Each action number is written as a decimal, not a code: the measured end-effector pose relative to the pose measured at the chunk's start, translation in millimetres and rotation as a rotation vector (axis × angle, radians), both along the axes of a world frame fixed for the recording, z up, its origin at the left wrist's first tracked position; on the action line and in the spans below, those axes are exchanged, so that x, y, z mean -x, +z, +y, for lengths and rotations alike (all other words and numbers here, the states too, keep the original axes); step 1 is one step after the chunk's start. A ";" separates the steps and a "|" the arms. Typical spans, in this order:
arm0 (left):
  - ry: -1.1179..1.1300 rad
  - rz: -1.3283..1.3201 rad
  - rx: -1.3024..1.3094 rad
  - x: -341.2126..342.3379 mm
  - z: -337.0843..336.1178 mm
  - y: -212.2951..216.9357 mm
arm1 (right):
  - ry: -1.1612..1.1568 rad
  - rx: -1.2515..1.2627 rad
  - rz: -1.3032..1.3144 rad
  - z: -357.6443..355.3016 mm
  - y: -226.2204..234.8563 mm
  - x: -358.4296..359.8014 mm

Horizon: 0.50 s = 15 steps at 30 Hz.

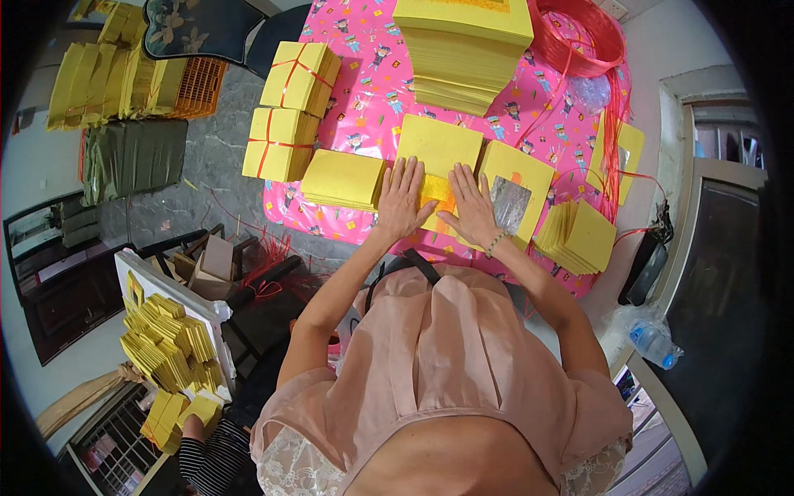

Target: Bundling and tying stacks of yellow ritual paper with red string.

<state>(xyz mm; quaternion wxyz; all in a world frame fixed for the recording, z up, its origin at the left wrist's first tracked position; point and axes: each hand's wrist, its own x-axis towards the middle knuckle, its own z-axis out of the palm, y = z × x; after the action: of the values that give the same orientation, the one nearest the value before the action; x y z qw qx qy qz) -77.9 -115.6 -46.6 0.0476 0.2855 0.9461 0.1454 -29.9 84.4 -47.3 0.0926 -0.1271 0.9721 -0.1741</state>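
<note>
Both palms lie flat on a yellow paper sheet (441,139) with an orange-gold patch (437,193) near its lower part. My left hand (402,201) presses its left side, fingers stretched out. My right hand (475,208), wearing a beaded bracelet at the wrist, is spread over its right side. Left of my left hand sits a low stack of yellow paper (341,176). Beside my right hand is a yellow sheet with a silver square (510,204). Farther right stands a fanned stack of folded yellow paper (576,237).
A tall yellow paper stack (463,62) stands behind. Two bundles tied with red string (302,76) are at the left edge of the pink table cover (351,124). A red basket (583,54) and hanging red strings (610,145) are at right. Lower left, a person in striped sleeves (217,453) handles yellow paper.
</note>
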 end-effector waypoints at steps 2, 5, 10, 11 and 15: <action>-0.001 -0.017 -0.016 2.7 -0.6 -3.9 | -0.003 0.014 0.003 -0.3 0.0 0.6; -0.009 -0.063 -0.036 3.3 -2.4 -4.5 | 0.008 0.000 0.021 -2.0 0.9 0.2; 0.000 -0.089 -0.070 3.6 -3.3 -4.7 | 0.003 0.003 0.025 -2.4 -2.3 -1.5; -0.021 -0.069 -0.053 3.7 -2.4 -4.0 | 0.007 0.003 0.028 -1.7 -2.4 -0.4; -0.047 -0.050 -0.058 1.9 -5.0 -5.9 | 0.015 -0.021 0.017 -2.8 -0.2 0.3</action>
<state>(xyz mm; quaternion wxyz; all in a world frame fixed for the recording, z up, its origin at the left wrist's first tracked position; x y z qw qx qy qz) -79.8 -120.6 -52.4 0.0666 0.3050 0.9331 0.1788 -30.2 81.7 -47.5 0.0868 -0.1349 0.9736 -0.1623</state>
